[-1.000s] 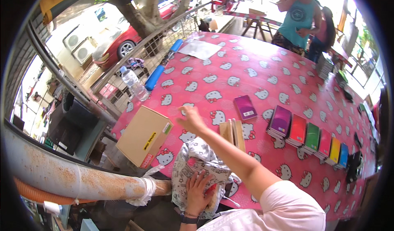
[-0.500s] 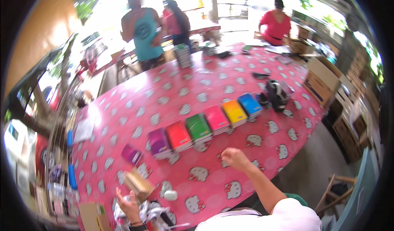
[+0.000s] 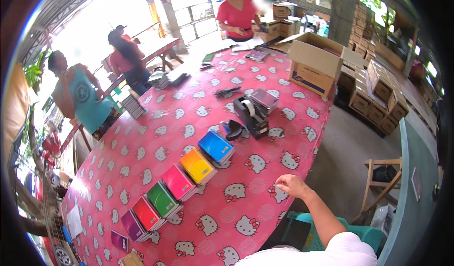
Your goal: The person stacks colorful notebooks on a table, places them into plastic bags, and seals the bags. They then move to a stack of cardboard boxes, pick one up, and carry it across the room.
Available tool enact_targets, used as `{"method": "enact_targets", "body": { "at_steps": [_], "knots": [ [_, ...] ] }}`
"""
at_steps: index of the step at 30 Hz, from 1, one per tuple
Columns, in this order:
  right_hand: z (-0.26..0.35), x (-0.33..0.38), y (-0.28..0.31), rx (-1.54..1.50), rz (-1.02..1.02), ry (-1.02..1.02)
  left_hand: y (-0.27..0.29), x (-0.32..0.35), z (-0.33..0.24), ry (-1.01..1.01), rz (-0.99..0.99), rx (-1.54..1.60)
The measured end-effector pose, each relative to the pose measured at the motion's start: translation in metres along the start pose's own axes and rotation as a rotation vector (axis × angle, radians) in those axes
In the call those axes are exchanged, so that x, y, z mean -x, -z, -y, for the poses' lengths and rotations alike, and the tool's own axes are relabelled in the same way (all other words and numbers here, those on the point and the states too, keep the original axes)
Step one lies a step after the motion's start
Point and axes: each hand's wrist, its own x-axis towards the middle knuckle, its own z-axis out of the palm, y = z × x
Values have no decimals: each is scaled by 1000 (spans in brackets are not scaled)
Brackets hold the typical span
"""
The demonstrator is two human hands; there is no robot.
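Observation:
My right hand [image 3: 292, 185] hovers over the near right edge of the table, its fingers loosely curled and nothing seen in them. My left hand is out of the picture. A slanting row of notebook stacks crosses the table to the left of my hand: purple [image 3: 134, 224], red [image 3: 146, 212], green [image 3: 161, 199], pink [image 3: 178, 178], yellow [image 3: 197, 164] and blue [image 3: 215, 146]. One single purple notebook [image 3: 119, 240] lies apart at the near end. Beyond the blue stack stands a black tape dispenser [image 3: 251, 117] with a clear-lidded box [image 3: 264, 100] beside it.
An open cardboard box [image 3: 309, 72] stands at the table's far right corner, with stacked cartons [image 3: 373, 93] behind. A person in red [image 3: 236, 18] stands at the far edge; others are at the left. A teal crate [image 3: 307, 230] and wooden stand [image 3: 382, 185] sit beside the table.
The view has swung to the right, so the notebook row sits lower and further left. My left hand has left the picture. My right hand is now nearer the table's right edge.

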Motion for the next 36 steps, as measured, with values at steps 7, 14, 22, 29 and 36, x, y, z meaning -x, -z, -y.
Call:
{"method": "enact_targets", "body": {
  "at_steps": [7,14,22,29,36],
  "knots": [
    [-31,21,-25,42,27,160,-42,72,-164,-431,126,388],
    [-35,125,13,-106,-129,53,-90,189,-278,-811,539,573],
    [-110,291,43,36,-374,-436,-102,242,-317,-926,534,101],
    [-143,252,28,-110,-32,-428,-104,240,-321,-838,680,119],
    [-136,63,118,-152,-45,38,-131,241,-318,-289,391,525]
  ]
}}
